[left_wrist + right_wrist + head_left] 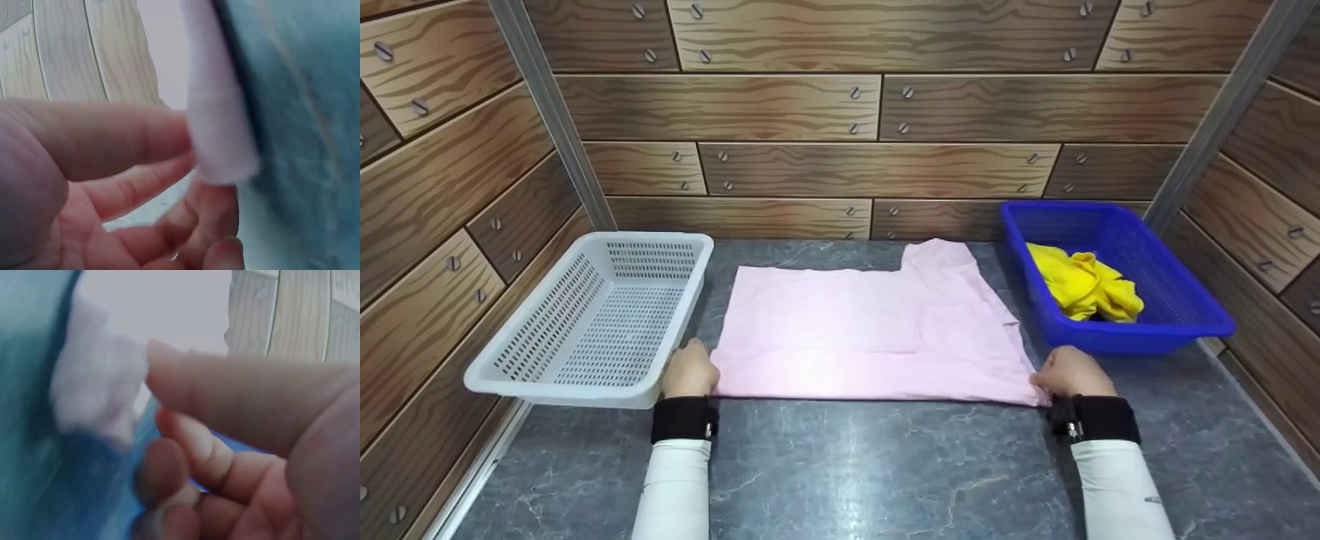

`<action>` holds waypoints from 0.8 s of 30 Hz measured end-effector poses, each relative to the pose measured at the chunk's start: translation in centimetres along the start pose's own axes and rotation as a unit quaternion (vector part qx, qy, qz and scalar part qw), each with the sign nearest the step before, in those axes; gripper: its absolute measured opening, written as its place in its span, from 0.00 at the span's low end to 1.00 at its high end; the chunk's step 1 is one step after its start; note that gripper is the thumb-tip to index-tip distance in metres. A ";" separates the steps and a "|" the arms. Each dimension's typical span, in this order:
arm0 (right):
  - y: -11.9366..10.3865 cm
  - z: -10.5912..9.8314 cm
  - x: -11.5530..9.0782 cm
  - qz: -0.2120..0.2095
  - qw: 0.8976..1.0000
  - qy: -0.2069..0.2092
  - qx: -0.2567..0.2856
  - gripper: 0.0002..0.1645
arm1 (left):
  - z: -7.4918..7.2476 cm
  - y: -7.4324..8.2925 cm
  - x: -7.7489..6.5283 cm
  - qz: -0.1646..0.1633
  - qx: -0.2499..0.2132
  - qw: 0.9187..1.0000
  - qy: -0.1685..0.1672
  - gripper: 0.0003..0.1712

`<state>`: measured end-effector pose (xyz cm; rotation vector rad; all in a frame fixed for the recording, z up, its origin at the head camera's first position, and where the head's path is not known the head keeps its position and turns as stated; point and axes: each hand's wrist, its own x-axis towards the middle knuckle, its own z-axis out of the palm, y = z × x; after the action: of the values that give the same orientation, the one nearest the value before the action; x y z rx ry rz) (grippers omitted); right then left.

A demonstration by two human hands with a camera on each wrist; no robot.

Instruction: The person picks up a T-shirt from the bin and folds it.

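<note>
A pink T-shirt [840, 322] lies on the grey tabletop, folded along its length, with a sleeve pointing to the back at the right. My left hand [690, 370] pinches its near left corner beside the white basket. At the near right corner, my right hand [1076, 373] holds the cloth between thumb and fingers. The left wrist view shows the folded pink edge [219, 135] against the thumb and fingertips. Blurred in the right wrist view, the bunched corner [98, 394] meets the thumb tip; the exact finger contact there is unclear.
A white perforated basket [671, 360] stands at the left, its near right corner close to my left hand. At the back right is a blue basket [1177, 300] with a crumpled yellow cloth [1084, 285] inside. Wood-patterned walls [810, 105] enclose the tabletop [840, 472] at the back and sides.
</note>
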<state>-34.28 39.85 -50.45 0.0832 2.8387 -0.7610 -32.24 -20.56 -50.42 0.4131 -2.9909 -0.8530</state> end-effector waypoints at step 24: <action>-0.9 8.0 5.4 -0.199 0.976 0.049 -0.076 0.30 | 6.4 0.2 2.6 0.166 0.027 0.981 -0.091 0.31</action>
<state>-38.25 35.10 -57.97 -0.4987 3.0348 -0.6189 -35.28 -17.74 -55.97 -0.1746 -3.1183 -0.8160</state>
